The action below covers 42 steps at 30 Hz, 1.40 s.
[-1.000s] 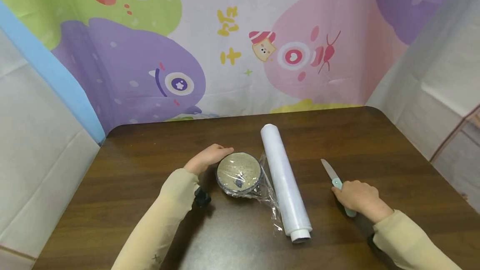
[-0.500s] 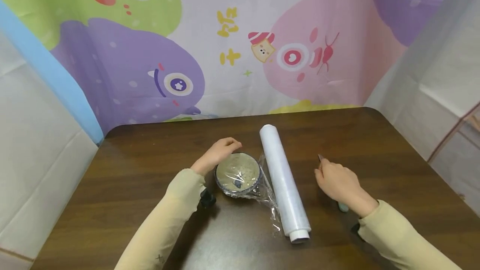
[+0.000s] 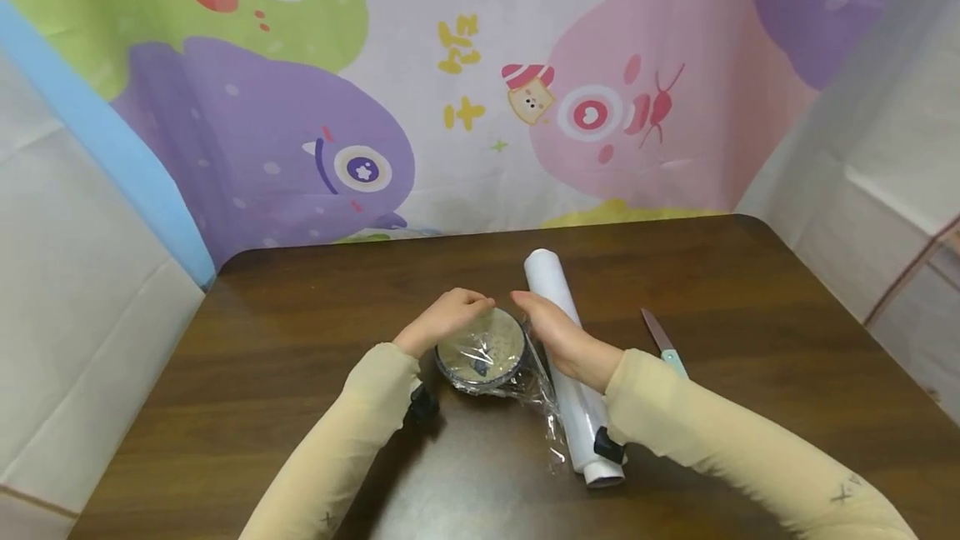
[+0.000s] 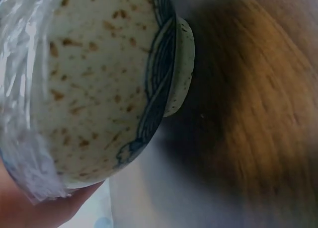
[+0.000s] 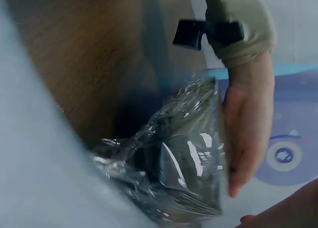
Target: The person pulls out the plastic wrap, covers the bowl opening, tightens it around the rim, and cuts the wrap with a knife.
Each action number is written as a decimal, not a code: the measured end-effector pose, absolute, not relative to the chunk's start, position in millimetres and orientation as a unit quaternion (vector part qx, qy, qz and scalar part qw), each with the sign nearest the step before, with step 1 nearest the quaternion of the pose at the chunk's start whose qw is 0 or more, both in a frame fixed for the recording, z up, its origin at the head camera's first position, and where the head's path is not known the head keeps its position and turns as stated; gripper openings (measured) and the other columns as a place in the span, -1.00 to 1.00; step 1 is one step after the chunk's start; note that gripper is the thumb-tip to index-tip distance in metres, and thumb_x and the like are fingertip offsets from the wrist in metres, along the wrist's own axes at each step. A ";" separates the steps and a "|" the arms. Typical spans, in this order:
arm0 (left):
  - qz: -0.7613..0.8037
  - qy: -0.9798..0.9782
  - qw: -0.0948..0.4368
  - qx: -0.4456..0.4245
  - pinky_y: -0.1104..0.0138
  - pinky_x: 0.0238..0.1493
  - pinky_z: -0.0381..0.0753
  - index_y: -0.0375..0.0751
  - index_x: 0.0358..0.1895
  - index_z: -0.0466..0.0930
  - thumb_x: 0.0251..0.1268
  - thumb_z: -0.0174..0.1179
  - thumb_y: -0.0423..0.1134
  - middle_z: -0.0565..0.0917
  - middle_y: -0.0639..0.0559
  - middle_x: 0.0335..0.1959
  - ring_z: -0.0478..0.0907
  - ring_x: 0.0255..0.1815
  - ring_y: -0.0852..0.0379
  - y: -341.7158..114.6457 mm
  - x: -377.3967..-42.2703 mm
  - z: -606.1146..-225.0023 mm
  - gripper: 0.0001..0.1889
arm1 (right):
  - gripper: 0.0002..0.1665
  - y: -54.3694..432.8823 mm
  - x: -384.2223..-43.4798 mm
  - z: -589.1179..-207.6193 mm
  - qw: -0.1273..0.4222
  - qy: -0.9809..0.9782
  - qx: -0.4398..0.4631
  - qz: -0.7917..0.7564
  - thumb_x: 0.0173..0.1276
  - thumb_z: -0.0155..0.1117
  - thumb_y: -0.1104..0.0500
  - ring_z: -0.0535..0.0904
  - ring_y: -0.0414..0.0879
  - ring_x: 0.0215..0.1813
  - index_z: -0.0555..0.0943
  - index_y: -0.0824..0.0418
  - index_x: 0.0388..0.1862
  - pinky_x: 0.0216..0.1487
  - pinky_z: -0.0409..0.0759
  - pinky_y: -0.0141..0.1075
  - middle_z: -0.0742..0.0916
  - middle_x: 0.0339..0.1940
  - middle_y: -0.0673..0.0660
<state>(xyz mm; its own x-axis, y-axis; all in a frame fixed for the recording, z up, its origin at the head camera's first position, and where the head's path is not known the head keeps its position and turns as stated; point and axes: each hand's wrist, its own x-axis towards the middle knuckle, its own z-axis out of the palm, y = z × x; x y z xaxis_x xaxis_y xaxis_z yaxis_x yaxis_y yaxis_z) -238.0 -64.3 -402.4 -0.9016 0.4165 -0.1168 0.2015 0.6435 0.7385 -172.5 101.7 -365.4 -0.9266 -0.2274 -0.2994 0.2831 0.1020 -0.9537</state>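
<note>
A speckled bowl [image 3: 480,357] with a blue-edged rim stands upright on the table, clear plastic wrap [image 3: 534,390] stretched over its mouth. Loose film trails off its right side towards the roll. My left hand [image 3: 448,320] lies along the bowl's far left rim with its fingers loosely extended; the right wrist view shows this left hand [image 5: 248,116] beside the film-covered rim. My right hand [image 3: 566,340] reaches across the plastic wrap roll [image 3: 581,423], fingers straight, at the bowl's far right edge. Whether its fingertips touch the bowl cannot be told. Speckled sides and a blue pattern mark the bowl [image 4: 104,84] up close.
To the right lies a knife [image 3: 660,333] with a pale green handle, partly hidden by the right sleeve. The dark wooden table [image 3: 300,332] ends at a cartoon-printed curtain [image 3: 465,173] behind.
My right hand has let go of the knife, leaving it on the table, and moved left over the roll to the bowl. My left hand has shifted slightly right along the rim.
</note>
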 end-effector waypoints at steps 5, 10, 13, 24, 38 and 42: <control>0.411 0.884 0.147 0.165 0.38 -0.30 0.41 -0.28 -0.27 0.64 0.32 -0.07 -0.10 0.55 0.03 -0.45 0.40 -0.41 0.19 -65.9 -238.5 -408.5 -0.65 | -0.35 90.5 -181.8 -380.3 0.243 0.681 0.037 -0.690 0.47 -0.41 0.00 0.07 0.13 0.40 0.04 0.40 0.36 0.39 0.02 -0.10 0.19 0.38 0.34; 0.433 0.875 0.148 0.156 0.39 -0.36 0.40 -0.28 -0.33 0.64 0.32 -0.03 -0.09 0.53 0.06 -0.50 0.39 -0.45 0.20 -68.8 -238.3 -410.9 -0.66 | -0.39 85.2 -182.3 -384.1 0.235 0.678 0.026 -0.696 0.48 -0.46 0.02 0.22 0.16 0.32 0.11 0.46 0.28 0.36 0.12 -0.09 0.33 0.26 0.40; 0.429 0.880 0.134 0.151 0.40 -0.36 0.39 -0.29 -0.32 0.65 0.32 -0.01 -0.09 0.54 0.04 -0.50 0.39 -0.46 0.20 -67.5 -236.7 -410.7 -0.66 | -0.40 85.4 -182.7 -384.3 0.232 0.666 0.034 -0.708 0.48 -0.46 0.04 0.24 0.18 0.30 0.13 0.48 0.27 0.34 0.16 -0.09 0.35 0.24 0.42; 0.459 0.880 0.085 0.089 0.37 -0.31 0.41 -0.33 -0.29 0.67 0.28 0.05 -0.14 0.65 -0.08 -0.35 0.42 -0.37 0.15 -63.8 -225.1 -411.8 -0.69 | -0.45 80.2 -169.7 -389.6 0.214 0.664 0.050 -0.715 0.48 -0.45 0.09 0.31 0.21 0.23 0.15 0.48 0.23 0.27 0.26 -0.05 0.38 0.17 0.43; 0.532 0.841 0.013 -0.096 0.33 -0.31 0.40 -0.36 -0.25 0.66 0.29 0.03 -0.13 0.59 -0.12 -0.37 0.41 -0.35 0.06 -55.0 -202.8 -409.5 -0.66 | -0.31 71.0 -146.8 -392.3 0.116 0.683 0.101 -0.714 0.43 -0.28 0.09 -0.04 0.24 0.41 -0.10 0.52 0.35 0.39 -0.09 0.01 0.12 0.36 0.45; 0.595 0.792 0.001 -0.140 0.31 -0.24 0.40 -0.43 -0.14 0.60 0.33 -0.02 -0.17 0.54 -0.13 -0.28 0.38 -0.28 0.07 -54.6 -199.5 -412.4 -0.65 | -0.25 69.1 -140.7 -390.0 0.118 0.686 0.106 -0.710 0.43 -0.28 0.10 -0.27 0.23 0.44 -0.24 0.50 0.37 0.39 -0.30 0.03 -0.10 0.42 0.42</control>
<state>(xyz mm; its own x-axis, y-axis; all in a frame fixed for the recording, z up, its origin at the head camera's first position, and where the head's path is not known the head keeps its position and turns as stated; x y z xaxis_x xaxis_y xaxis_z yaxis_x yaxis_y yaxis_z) -199.5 -54.6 -412.4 -0.9609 -0.2208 -0.1671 -0.2220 0.2538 0.9414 -140.7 69.1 -390.0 -0.9498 -0.0222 -0.3122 0.3128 -0.0302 -0.9494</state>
